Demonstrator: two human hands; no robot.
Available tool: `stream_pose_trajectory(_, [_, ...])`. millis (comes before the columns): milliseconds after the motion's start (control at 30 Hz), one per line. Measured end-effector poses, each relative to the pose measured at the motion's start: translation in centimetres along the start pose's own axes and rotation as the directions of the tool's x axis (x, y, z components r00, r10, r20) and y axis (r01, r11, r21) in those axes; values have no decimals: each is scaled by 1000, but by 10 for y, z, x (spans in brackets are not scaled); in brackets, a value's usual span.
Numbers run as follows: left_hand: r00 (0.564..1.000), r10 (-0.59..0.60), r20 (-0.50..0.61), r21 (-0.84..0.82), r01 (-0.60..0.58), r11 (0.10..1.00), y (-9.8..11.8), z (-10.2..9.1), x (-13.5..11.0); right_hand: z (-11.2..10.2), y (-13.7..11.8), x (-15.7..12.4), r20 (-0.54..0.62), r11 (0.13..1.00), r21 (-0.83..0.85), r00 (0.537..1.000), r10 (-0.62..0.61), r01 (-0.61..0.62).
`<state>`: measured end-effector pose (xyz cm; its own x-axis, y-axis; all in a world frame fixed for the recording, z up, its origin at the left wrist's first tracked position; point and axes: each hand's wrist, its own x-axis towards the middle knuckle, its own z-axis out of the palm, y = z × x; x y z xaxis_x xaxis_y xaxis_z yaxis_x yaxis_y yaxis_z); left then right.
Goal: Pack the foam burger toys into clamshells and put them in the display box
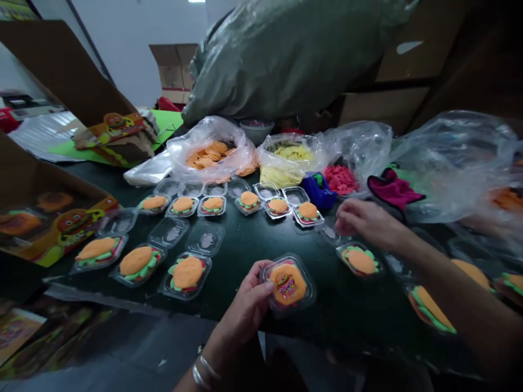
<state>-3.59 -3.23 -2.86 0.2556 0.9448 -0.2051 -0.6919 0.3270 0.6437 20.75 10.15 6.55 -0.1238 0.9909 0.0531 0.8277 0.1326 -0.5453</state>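
My left hand (249, 305) grips a closed clear plastic clamshell (288, 283) with an orange burger-shaped candy and a printed label inside, held just above the dark green table (253, 239). My right hand (362, 220) reaches out to the far right, fingers curled down over a small clear tray at the table; what its fingertips pinch is hidden. An open tray with a burger candy (360, 260) lies just below that hand. Rows of open trays with burger candies (187, 274) lie to the left.
Clear bags at the back hold orange pieces (208, 153), yellow pieces (286, 160) and red pieces (341, 178). A blue tape dispenser (318, 189) and a pink cloth (392, 189) sit near them. Printed cardboard boxes (53, 218) stand at the left. A large grey sack (286, 54) looms behind.
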Motion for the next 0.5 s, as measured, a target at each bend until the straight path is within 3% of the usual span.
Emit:
stream_pose_trajectory(33, [1000, 10, -1, 21, -10, 1000, -2, 1, -2, 0, -4, -29, 110, 996, 78, 993, -46, 38])
stream_pose_trajectory(100, [1000, 14, 6, 60, -15, 998, -6, 4, -7, 5, -12, -85, 296, 913, 395, 926, -233, 104])
stream_pose_trajectory(200, [999, -28, 18, 98, 26, 995, -11, 8, -19, 20, -15, -139, 464, 813, 576, 852, -243, -82])
stream_pose_trajectory(300, [999, -49, -14, 128, 50, 990, -17, 14, -32, 24, -8, -157, 538, 725, 659, 800, -266, -202])
stream_pose_trajectory(400, [997, -32, -66, 160, 42, 986, -24, 20, -40, 25, -2, -165, 508, 643, 728, 818, -271, -239])
stream_pose_trajectory(500, [995, 26, -92, 208, -7, 978, -31, 28, -43, 41, -3, -184, 403, 538, 807, 892, -203, -243])
